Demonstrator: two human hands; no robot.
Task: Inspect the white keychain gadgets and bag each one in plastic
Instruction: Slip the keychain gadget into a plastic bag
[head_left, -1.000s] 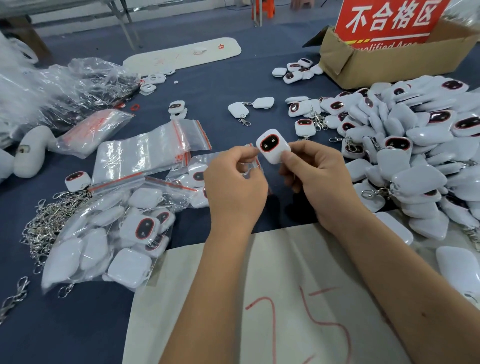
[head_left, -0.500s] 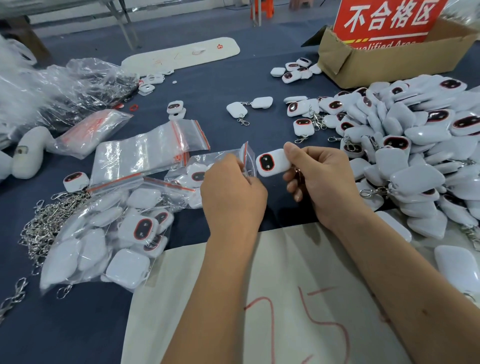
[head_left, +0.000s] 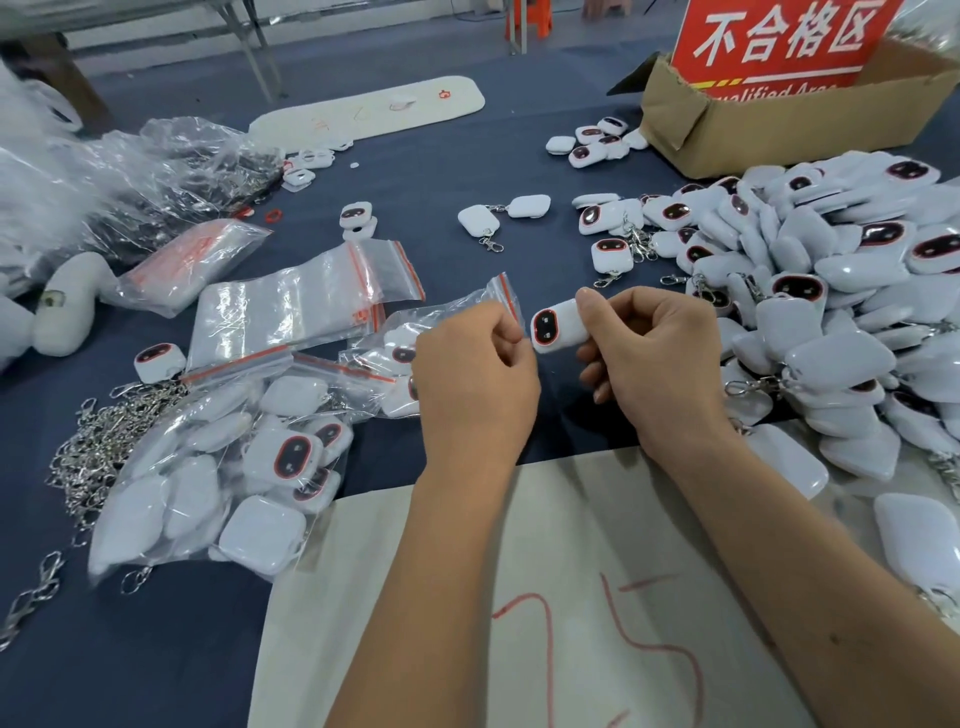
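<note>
Right hand (head_left: 657, 358) pinched a white gadget (head_left: 557, 327) between thumb and curled fingers, its dark, red-rimmed face turned toward the left hand (head_left: 475, 384). That gadget was held above the counter (head_left: 457, 171), near the middle of its near half, just beside the mouth of a small clear bag (head_left: 467, 306). The left hand's curled fingers gripped this bag at its red zip strip, and the mouth faced the gadget; whether the two touched could not be told.

Toward the counter's right edge lay a big heap (head_left: 831, 291) of loose gadgets, some face up, some face down, with metal clasps showing between them. Left of the hands, a larger clear bag (head_left: 208, 483) held several gadgets, and beside it, nearer the left edge, lay a tangle of chains (head_left: 98, 447). Behind that sat a stack of flat zip bags (head_left: 301, 301) with red strips. A few single gadgets lay scattered across the middle of the counter.

At the far right corner stood a cardboard box (head_left: 769, 130) with a red sign (head_left: 784, 36) in it. Crumpled plastic (head_left: 156, 176) lay at the far left. Along the near edge, under both forearms, a pale sheet (head_left: 545, 597) carried red handwritten marks.
</note>
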